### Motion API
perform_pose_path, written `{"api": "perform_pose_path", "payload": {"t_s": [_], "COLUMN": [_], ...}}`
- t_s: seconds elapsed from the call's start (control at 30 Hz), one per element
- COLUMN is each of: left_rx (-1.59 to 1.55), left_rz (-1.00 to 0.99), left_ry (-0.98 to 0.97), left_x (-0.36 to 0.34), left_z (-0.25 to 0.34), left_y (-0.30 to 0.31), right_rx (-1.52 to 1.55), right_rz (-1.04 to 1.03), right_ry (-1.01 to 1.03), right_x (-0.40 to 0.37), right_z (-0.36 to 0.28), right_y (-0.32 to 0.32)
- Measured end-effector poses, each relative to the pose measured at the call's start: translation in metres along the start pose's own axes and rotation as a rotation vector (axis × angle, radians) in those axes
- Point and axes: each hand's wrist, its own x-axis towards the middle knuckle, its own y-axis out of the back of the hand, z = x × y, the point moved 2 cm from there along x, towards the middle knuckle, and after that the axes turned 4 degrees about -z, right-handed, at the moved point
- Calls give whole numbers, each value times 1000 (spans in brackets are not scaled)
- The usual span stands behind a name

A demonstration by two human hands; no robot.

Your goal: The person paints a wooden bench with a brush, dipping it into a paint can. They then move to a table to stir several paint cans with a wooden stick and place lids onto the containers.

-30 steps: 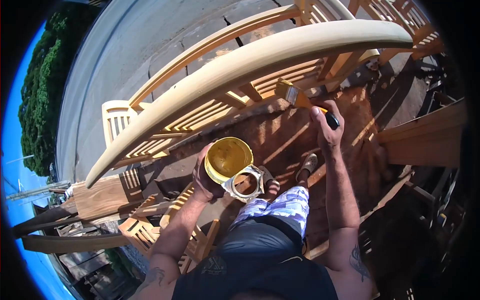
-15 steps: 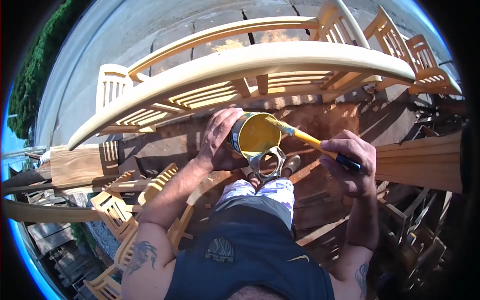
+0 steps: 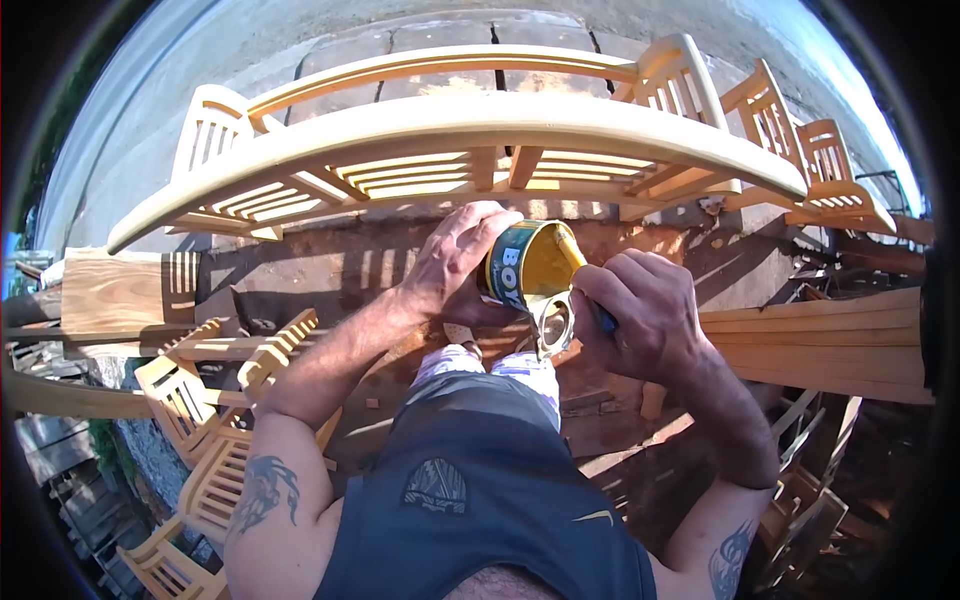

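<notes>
Tipped farther label-outward since the earlier frame: in left hand's [image 3: 450, 252] clasp, paint can [image 3: 509, 266], held just below curved wooden top rail [image 3: 450, 124]. Hanging off rim: metal ring [image 3: 554, 328]. Brought in closer, bristles inside can mouth: paintbrush [image 3: 573, 252], gripped by handle in right hand [image 3: 642, 306], near ring.

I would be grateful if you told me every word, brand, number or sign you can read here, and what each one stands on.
"BOY": pale letters on the dark side of the can; I cannot tell whether the word runs on.
Emblem on the shirt: any lettering is too small and blurred to read.
Swoosh on the shirt: a mark with no readable letters.
No numbers can be read.
</notes>
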Motion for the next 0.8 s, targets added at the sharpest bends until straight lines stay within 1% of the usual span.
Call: {"api": "perform_pose_path", "payload": {"t_s": [0.07,0.17,0.27,0.47,0.57,0.67,0.7,0.77,0.8], "left_rx": [-6,10,14,64,66,36,23,-1,-8], "left_rz": [37,71,79,114,133,127,134,145,132], "left_ry": [-18,-37,-46,-106,-106,-87,-88,-81,-73], "left_x": [-5,-10,-9,-11,-16,-16,-15,-15,-15], "left_z": [-2,-7,-4,7,2,2,1,2,2], "left_y": [-1,-10,-9,-5,-11,-4,-4,-1,0], "right_rx": [27,90,79,216,315,650,688,789,639], "right_rz": [52,-7,-11,-32,-51,-18,43,170,172], "right_ry": [-19,-71,-153,-395,-533,-871,-910,-779,-636], "right_x": [2,3,8,8,0,-15,-17,-24,-19], "right_z": [2,3,-2,-1,1,8,8,6,2], "right_y": [-8,-12,-16,-25,-31,-29,-23,-10,-5]}}
